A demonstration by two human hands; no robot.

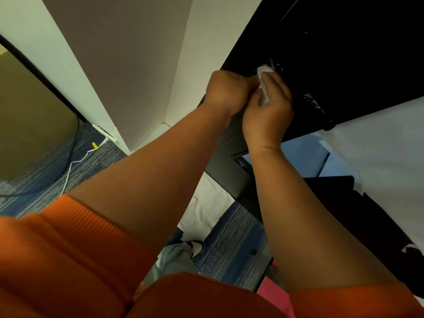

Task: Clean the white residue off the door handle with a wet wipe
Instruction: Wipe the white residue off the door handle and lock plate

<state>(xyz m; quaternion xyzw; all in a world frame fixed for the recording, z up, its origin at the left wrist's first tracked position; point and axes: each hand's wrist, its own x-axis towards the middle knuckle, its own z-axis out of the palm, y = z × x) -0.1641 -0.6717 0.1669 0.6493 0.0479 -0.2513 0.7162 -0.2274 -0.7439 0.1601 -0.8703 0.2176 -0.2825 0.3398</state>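
right grip [268, 106]: clamped on the wet wipe [263, 73]. Thumb & fingers curl round the bunched wad, w/ the top end poking out above my fingertips.
left grip [226, 92]: fingers curled tight like a fist, knuckles touching the right grip. Can't tell if they're round sth or nothing, the inside's hidden.
wet wipe: white & crumpled, pressed to the black door [344, 53] near its left edge.
door handle: behind both grips & the wipe, can't make it out.
white residue [314, 103]: streaky flecks on the door face, right of my right grip & lower. A few more wisps just beside the wipe's top end.
arms: both reach up & fwd to the door, w/ orange sleeves [68, 249] bunched at the elbows.
wall [126, 53]: white panels left of the door, meeting at a corner.
floor: blue-grey carpet [234, 237]. A white cable [71, 166] w/ a yellow tag [94, 145] runs to the wall base at left, w/ a dark cable curving beside it.
shoe [197, 245]: dark & white, on the carpet betw. my arms, w/ a grey trouser leg above it.
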